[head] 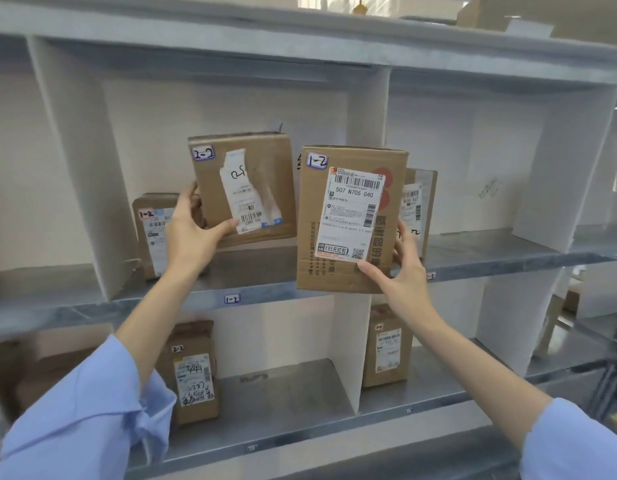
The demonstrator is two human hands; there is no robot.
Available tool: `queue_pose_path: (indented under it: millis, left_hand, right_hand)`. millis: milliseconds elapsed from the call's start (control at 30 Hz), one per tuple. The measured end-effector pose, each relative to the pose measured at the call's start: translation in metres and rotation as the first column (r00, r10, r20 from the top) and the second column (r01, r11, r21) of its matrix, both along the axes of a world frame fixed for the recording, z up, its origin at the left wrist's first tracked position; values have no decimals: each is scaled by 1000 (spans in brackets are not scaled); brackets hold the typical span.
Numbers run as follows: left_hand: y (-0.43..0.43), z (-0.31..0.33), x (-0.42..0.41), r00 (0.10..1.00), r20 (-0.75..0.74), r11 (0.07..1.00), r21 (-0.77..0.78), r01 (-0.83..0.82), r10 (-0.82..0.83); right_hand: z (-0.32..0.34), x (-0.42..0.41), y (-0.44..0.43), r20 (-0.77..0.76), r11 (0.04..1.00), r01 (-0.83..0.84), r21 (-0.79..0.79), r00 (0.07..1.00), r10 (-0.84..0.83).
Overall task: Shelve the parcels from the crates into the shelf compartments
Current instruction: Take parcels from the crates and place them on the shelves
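- While both hands are up at the shelf (pixel 265 268), each one has its own cardboard parcel, and light blue sleeves show on both arms.
- The left hand (pixel 191 233) grips the 2-2 box (pixel 244 188) at its lower left corner, thumb laid across the front and fingers wrapped round the left edge.
- That box sits tilted inside the upper middle compartment. Can't tell if its bottom touches the board.
- Its corner sticker says "2-2" in marker. The white shipping label is torn and peeling, with a barcode at the bottom, and the print is too small to read.
- The right hand (pixel 400 271) grips the 1-2 box (pixel 348 220) at its lower right corner, thumb on the front and fingers curled round the right edge.
- This one is held upright in the air in front of the shelf lip, by the divider, with its bottom hanging below the board.
- Its sticker says "1-2". The label reads "507 N705 040" under a barcode, plus an orange strip with "35元红包" next to a QR code.
- The shelf-edge tag (pixel 231 299) under the middle compartment reads "1-2".
- A small parcel (pixel 151 233) marked "1-2" stands behind the left hand, at the compartment's left side.
- Another labelled parcel (pixel 417 202) stands just behind the 1-2 box, on its right.
- On the lower row, a scribbled-on parcel (pixel 192 372) is marked "2-2". In the next compartment is a tall parcel (pixel 386 348), tag unreadable.
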State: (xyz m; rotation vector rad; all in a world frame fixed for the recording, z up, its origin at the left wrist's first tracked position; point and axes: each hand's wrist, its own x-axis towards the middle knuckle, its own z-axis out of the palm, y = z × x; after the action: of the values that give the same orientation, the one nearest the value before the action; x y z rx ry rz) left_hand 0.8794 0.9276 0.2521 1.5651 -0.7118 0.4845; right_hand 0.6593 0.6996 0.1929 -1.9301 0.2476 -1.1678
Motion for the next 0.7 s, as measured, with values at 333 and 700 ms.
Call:
queue_pose_path:
  millis: [333, 700]
  left_hand:
    - [64, 23, -28, 979, 85, 982, -7, -188, 188]
    - [84, 22, -49, 967, 70, 969, 27, -246, 244]
  right_hand:
    - [-1, 52, -1, 5, 998, -52, -19, 999, 52]
    - [-1, 134, -5, -86, 981, -192, -9, 978, 191]
